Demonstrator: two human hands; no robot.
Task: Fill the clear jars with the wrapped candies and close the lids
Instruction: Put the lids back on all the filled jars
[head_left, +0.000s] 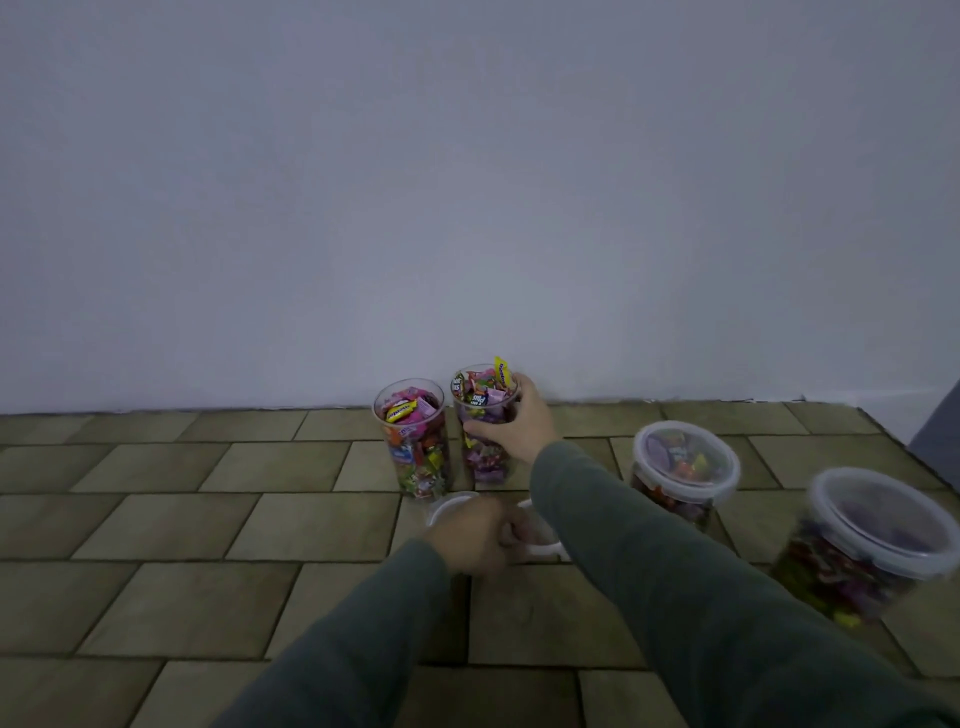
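Two open jars brim-full at 12 o'clock on tiled floor. Right hand (511, 421) wraps right open jar (485, 426) mid-wall: rigid, slick plastic, probably hefty; hold low. Left hand (475, 535) pinches loose lid (452, 506) by rim: light, springy. Two lidded jars (685, 467) at 3 o'clock.

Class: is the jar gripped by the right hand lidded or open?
Open: the jar in the right hand has no lid; candies poke above its rim.

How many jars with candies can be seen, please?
4: two open jars by the wall, left and right; two lidded ones, middle right and far right.
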